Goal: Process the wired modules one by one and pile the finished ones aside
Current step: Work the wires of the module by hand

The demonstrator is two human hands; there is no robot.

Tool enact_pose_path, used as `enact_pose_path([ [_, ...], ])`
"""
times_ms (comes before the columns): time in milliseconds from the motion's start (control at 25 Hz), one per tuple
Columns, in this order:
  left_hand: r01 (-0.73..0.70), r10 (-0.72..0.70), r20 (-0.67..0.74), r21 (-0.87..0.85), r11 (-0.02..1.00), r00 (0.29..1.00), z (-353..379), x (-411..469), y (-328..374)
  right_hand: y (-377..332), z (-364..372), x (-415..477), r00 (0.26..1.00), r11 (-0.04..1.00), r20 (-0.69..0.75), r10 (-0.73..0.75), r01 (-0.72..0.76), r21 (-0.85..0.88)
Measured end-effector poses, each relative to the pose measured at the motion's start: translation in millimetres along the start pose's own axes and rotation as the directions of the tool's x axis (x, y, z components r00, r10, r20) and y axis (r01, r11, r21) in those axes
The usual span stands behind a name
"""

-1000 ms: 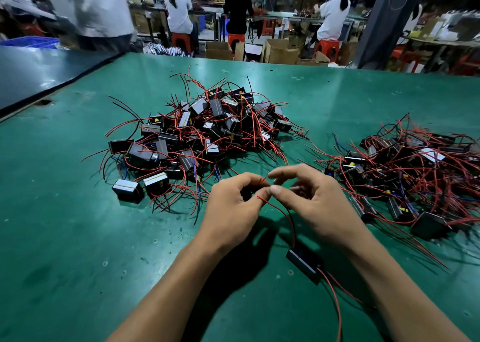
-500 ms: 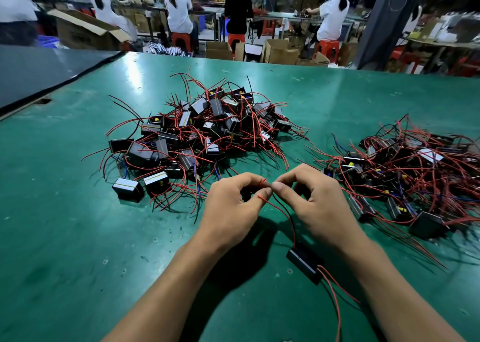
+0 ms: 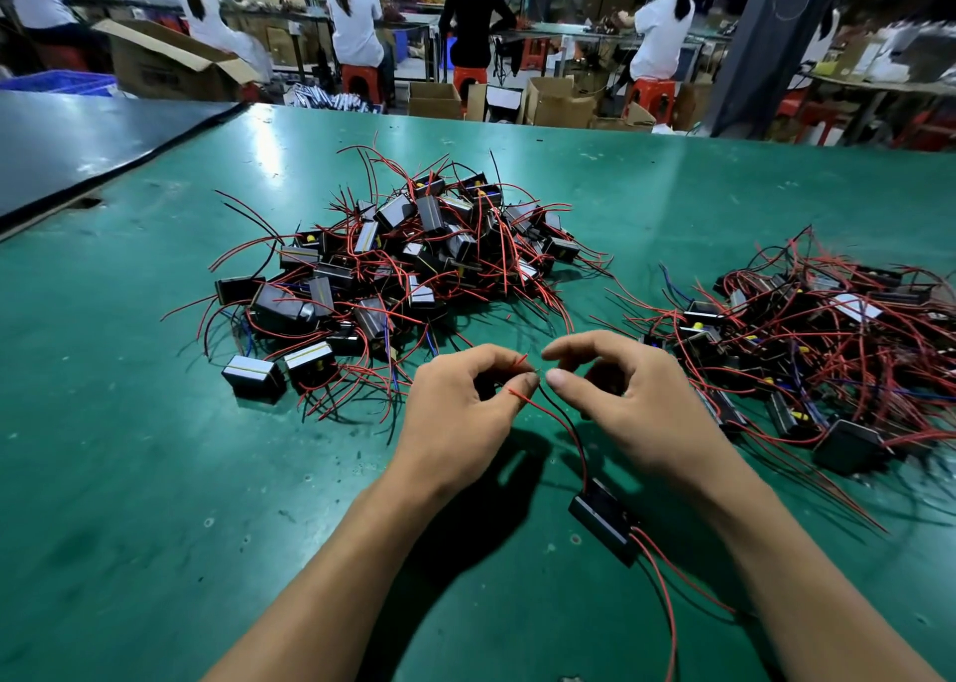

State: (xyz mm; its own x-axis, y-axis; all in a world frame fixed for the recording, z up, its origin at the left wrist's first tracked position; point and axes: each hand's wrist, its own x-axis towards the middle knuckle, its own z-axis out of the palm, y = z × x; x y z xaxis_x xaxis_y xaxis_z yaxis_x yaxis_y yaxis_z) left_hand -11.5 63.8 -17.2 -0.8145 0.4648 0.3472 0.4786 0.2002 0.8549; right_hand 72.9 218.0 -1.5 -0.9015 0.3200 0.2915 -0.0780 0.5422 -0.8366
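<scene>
One module in hand, two heaps waiting

The left hand [image 3: 455, 412] pinches the red and black wires [image 3: 566, 425] between thumb and curled fingers [image 3: 522, 384]. The right hand [image 3: 636, 402] curls in just beside the wire tips, though whether its fingers [image 3: 558, 377] actually grip them I cannot tell. The wires run back from the fingers to a black module [image 3: 602, 518] lying on the green desk [image 3: 129, 474], between the forearms. Beyond the fingers sits a large heap of modules [image 3: 414, 262], and to the right of them a second heap [image 3: 827, 340]. Which heap is finished cannot be read, but with both so full the job looks roughly midway: this module is still being worked and is not yet set aside.
</scene>
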Motion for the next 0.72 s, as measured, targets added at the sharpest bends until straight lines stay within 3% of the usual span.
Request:
enact_pose_path([
  [160, 0.026, -0.025, 0.053, -0.012, 1.0, 0.998, -2.8, -0.6, 1.9, 4.4, 0.2, 1.3, 0.969, 0.956, 0.009, -0.248, 0.247, -0.161],
  [360, 0.032, -0.031, 0.077, -0.012, 0.999, 0.997, -4.4, -1.7, 2.5, 5.4, 0.1, 1.1, 0.959, 0.943, -0.02, -0.284, 0.275, -0.188],
  [440, 0.014, -0.015, 0.074, 0.011, 1.0, 0.997, -3.8, -2.2, 1.8, 4.4, 1.2, 1.1, 0.988, 0.977, -0.021, -0.156, 0.151, -0.148],
  [520, -0.011, 0.009, 0.07, 0.029, 1.0, 0.998, -2.4, -3.0, 0.2, 4.4, 2.6, 2.1, 0.996, 0.997, 0.031, 0.08, -0.081, 0.009],
  [640, -0.041, 0.036, 0.074, 0.058, 0.998, 0.997, 0.1, -4.6, -1.6, 1.0, 2.1, 4.2, 0.9, 0.858, 0.178, 0.398, -0.434, 0.276],
  [720, -0.05, 0.045, 0.072, 0.069, 0.996, 0.996, 2.0, -5.2, -1.8, 1.1, 0.8, 6.4, 0.832, 0.752, 0.238, 0.501, -0.554, 0.357],
])
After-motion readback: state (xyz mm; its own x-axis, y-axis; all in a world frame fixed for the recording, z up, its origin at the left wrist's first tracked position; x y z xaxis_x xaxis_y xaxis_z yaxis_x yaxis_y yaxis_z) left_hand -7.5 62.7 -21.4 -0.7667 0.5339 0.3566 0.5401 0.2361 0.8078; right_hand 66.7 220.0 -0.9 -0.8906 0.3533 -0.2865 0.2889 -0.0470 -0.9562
